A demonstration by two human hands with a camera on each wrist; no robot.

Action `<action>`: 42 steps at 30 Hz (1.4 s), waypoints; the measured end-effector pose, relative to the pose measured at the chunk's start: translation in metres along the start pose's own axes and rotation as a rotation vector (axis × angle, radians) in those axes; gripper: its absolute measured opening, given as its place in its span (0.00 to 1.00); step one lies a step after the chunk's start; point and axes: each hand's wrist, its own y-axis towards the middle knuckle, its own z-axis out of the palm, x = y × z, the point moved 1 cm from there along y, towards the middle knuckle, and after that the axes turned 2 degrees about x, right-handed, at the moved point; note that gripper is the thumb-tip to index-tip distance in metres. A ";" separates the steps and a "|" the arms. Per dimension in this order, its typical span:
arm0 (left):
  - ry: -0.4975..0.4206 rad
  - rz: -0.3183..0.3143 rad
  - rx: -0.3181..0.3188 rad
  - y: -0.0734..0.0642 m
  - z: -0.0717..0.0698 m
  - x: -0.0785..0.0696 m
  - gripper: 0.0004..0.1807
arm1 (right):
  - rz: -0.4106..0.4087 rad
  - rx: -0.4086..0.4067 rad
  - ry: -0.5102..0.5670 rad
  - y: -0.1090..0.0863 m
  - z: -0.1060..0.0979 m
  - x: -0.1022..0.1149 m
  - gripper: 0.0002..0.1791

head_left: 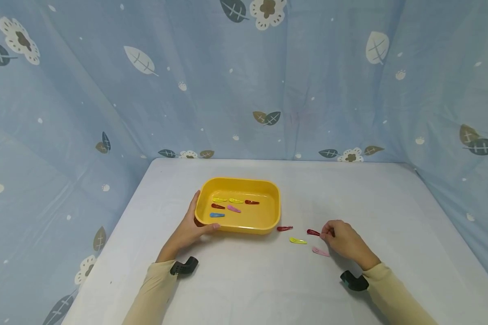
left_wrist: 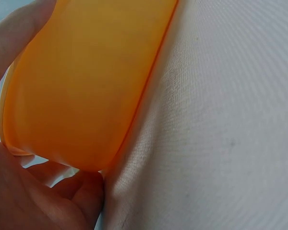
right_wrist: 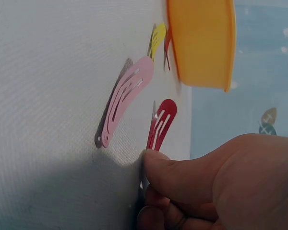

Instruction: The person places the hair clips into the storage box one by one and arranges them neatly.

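Note:
My left hand (head_left: 191, 228) grips a yellow plastic tray (head_left: 237, 229) at its left end, thumb along the front side and fingers round the left wall. In the left wrist view its curled fingers (left_wrist: 86, 191) touch the tray's corner. Several hair clips in yellow, red, pink and blue lie inside the tray. My right hand (head_left: 345, 241) pinches a dark red hair clip (right_wrist: 164, 122) by its narrow end between thumb and fingers. Beside it on the table lie a pink hair clip (head_left: 320, 252), a yellow hair clip (head_left: 298, 241) and another red hair clip (head_left: 285, 229).
The table (head_left: 248, 289) has a white cover. A blue patterned curtain (head_left: 227, 90) hangs behind it and at both sides. Each wrist wears a black band, the left wristband (head_left: 184, 266) and the right wristband (head_left: 354, 280).

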 end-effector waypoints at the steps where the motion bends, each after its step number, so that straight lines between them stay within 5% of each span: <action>1: 0.000 0.001 0.001 0.000 0.000 0.000 0.70 | 0.002 0.005 0.005 0.000 0.000 0.000 0.03; 42: -0.031 0.032 0.015 0.001 0.000 0.002 0.68 | 0.114 0.025 0.208 0.009 -0.017 0.000 0.09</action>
